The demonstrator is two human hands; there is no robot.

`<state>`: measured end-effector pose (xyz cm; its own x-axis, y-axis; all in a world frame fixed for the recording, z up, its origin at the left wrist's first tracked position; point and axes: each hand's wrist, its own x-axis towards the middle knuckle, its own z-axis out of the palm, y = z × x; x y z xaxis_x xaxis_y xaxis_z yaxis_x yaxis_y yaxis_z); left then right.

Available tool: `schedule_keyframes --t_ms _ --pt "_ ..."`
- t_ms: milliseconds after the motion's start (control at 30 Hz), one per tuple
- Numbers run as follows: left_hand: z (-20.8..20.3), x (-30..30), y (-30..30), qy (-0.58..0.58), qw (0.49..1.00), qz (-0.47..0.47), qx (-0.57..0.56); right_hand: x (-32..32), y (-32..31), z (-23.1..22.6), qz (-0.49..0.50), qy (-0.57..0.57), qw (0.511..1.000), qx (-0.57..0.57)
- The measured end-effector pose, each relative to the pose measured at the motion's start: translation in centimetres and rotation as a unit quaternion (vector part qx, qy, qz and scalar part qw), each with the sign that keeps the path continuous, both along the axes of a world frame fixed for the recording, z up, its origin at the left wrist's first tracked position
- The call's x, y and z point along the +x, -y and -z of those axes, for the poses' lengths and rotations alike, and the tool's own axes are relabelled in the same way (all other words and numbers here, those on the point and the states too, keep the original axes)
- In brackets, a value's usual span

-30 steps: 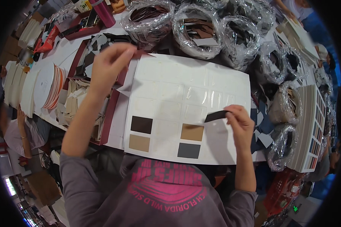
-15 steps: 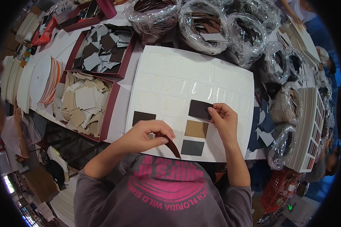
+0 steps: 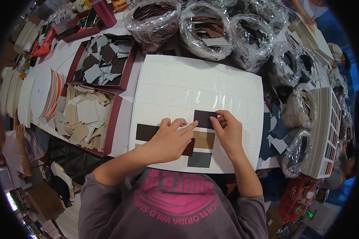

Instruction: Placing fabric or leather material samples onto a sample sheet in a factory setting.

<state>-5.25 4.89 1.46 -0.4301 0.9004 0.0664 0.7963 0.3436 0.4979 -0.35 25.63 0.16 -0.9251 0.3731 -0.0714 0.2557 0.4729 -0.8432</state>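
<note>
Dark brown, matte and rectangular, the swatch (image 3: 204, 118) lies flat on the white sample board (image 3: 179, 87), in the row just above a tan swatch (image 3: 205, 140) and a grey swatch (image 3: 199, 159). Both hands press on it with flat, extended fingers and grip nothing. The right hand (image 3: 228, 133) bears on its right edge and upper corner. The left hand (image 3: 170, 140) has its index fingertip at the swatch's left edge and its palm over a maroon swatch (image 3: 189, 147). A second dark brown swatch (image 3: 146, 132) sits on the board just left of the left hand. The rest of the board shows rows of glossy, unfilled rectangles.

The board rests on the desk (image 3: 125, 115) directly in front of the person. To the left stand two red-rimmed trays: one of beige cut pieces (image 3: 83, 115), one of grey and dark pieces (image 3: 101, 59). Plastic-wrapped bundles (image 3: 205, 24) of dark pieces line the far edge.
</note>
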Motion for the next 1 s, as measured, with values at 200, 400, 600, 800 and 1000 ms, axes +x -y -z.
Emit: schedule_keyframes --t_ms 200,400,600,800,1000 --pt "0.3 0.2 -0.6 -0.028 0.999 -0.013 -0.031 0.0 0.1 0.2 -0.029 -0.003 0.992 0.122" --pt "0.2 0.3 -1.0 -0.033 0.998 -0.016 -0.048 0.1 -0.1 0.6 -0.043 -0.003 0.987 0.156" --pt "0.4 -0.3 -0.1 0.008 0.998 -0.038 0.040 0.6 -1.1 0.0 -0.023 -0.101 0.952 0.290" --pt "-0.8 -1.5 5.6 0.279 0.895 -0.298 0.178 1.8 -0.9 -0.1 -0.084 -0.079 0.949 0.292" --pt "1.7 -3.3 9.4 0.388 0.740 -0.461 0.300 2.1 -0.5 -1.4 -0.037 -0.094 0.968 0.231"
